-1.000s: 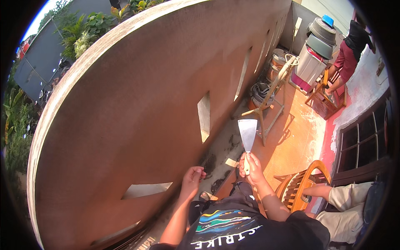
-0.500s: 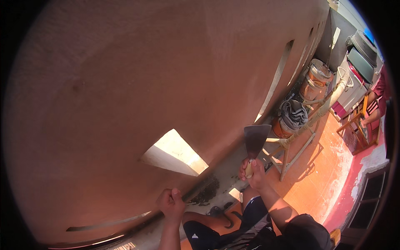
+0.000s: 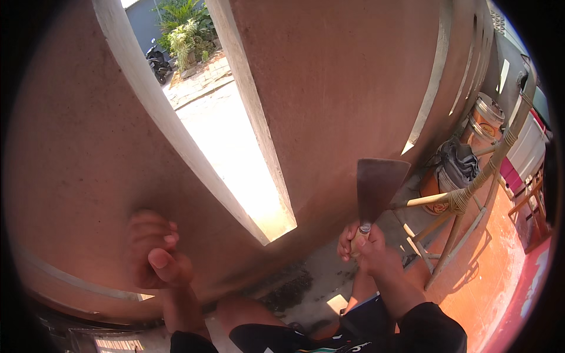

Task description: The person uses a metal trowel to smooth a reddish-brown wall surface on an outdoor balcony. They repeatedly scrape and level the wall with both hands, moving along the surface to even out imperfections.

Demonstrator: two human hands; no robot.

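Note:
My right hand [image 3: 362, 244] is closed round the pale handle of a broad scraper [image 3: 379, 185], whose dark, flared blade points upward. The blade stands in front of the wall's lower part; whether it touches the wall I cannot tell. My left hand [image 3: 159, 253] is raised close to the reddish-brown wall [image 3: 318, 106], fingers curled in and thumb bent over. Nothing shows in that hand. Between my hands, a tall slot with pale edges [image 3: 263, 147] runs up through the wall, bright daylight behind it.
A bamboo frame [image 3: 459, 203] stands on the orange floor [image 3: 459, 297] at the right. Behind it are a bucket with dark cloth [image 3: 459, 165] and another paint bucket [image 3: 487, 115]. Through the slot show plants [image 3: 185, 32] and a motorbike [image 3: 158, 63].
My view has shifted, bringing more of the slot into sight. The left hand has risen and moved left along the wall. My right hand still grips the scraper, its blade now tilted more rightward.

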